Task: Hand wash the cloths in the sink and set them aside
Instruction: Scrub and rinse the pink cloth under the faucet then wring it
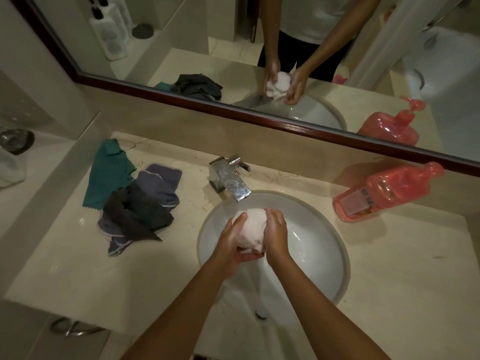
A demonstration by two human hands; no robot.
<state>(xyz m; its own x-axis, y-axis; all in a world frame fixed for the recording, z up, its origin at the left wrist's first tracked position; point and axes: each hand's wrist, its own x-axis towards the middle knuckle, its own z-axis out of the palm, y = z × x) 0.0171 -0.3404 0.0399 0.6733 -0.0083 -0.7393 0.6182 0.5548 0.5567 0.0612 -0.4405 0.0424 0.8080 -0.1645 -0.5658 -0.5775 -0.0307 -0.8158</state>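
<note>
L hand point(230, 244) + R hand point(276, 233) grip clamped on pink cloth point(253, 228) | over sink point(324, 255)

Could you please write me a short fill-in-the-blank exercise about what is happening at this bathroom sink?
1. Both the left hand and the right hand squeeze a balled-up cloth of a pale ____ colour.
2. The hands hold it above the white ____, just below the faucet.
3. The pile of dark cloths lies on the counter to the ____ of the basin.
4. The red soap bottle lies on its ____.

Missing words: pink; sink; left; side
</note>
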